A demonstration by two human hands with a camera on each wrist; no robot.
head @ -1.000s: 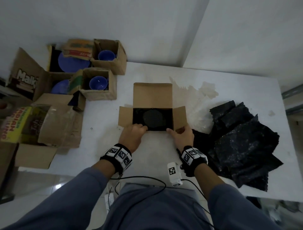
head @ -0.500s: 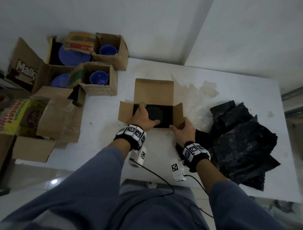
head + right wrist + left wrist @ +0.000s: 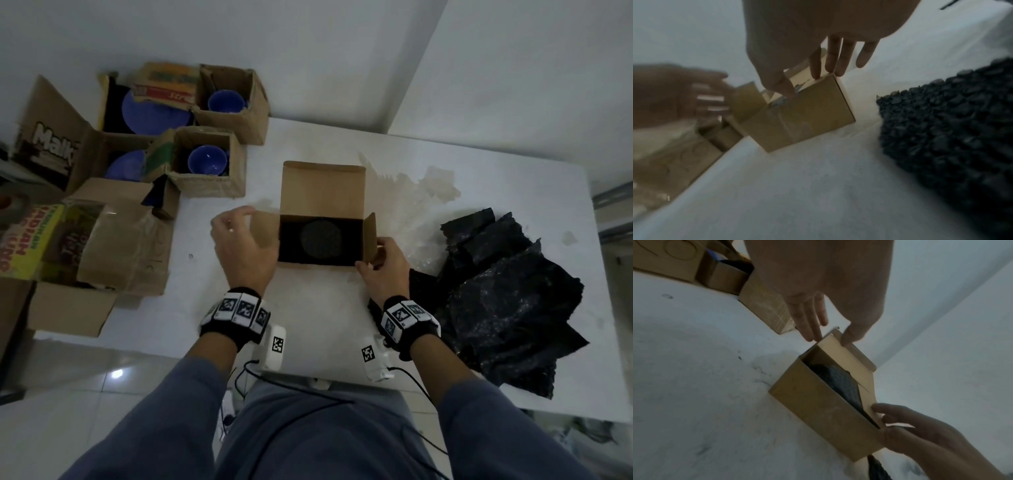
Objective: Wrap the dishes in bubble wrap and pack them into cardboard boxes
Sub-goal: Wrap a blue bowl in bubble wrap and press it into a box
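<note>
A small open cardboard box [image 3: 322, 192] stands mid-table on the white table [image 3: 322, 325], its back lid flap upright. Inside lies a dish wrapped in black bubble wrap [image 3: 321, 238], also visible in the left wrist view as the wrapped dish [image 3: 842, 382]. My left hand [image 3: 253, 222] is at the box's left side and pinches the left flap [image 3: 840, 350] lightly between thumb and fingers. My right hand [image 3: 371, 255] grips the right flap [image 3: 370, 236] at the near right corner; in the right wrist view its fingertips [image 3: 816, 74] sit on the box's top edge.
A pile of black bubble wrap [image 3: 507, 301] lies right of the box, close to my right wrist. At the left stand several open cartons holding blue bowls [image 3: 207, 162] and blue plates [image 3: 154, 113]. The table's near edge is just below my wrists.
My left hand came out of the box and moved left onto the left flap, which now stands more upright. My right hand stays at the right flap.
</note>
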